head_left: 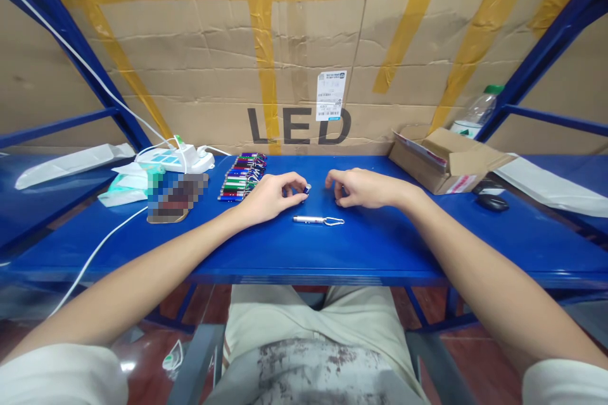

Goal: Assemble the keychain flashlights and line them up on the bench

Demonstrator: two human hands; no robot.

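Note:
Between the thumb and fingertips of my left hand [270, 198] is a small dark-blue piece with a shiny silvery end [308, 189]. Most of it is hidden or too small to make out. My right hand [367, 188] hovers to its right, fingers loosely curled and thumb apart, with nothing visible in them. Below and between both hands, a silver penlight [308, 219] with a carabiner clip [334, 221] lies crosswise on the blue table [370, 247]. Left of my left hand, several coloured penlights [234, 185] lie in a row, their clips toward my hand.
At the left are a power strip [190, 157], a tissue pack [130, 185] and a blurred phone-like object [175, 199]. An open cardboard box [441, 158], a black mouse [492, 202] and a plastic bottle [479, 111] stand right. A large carton [213, 76] walls the back.

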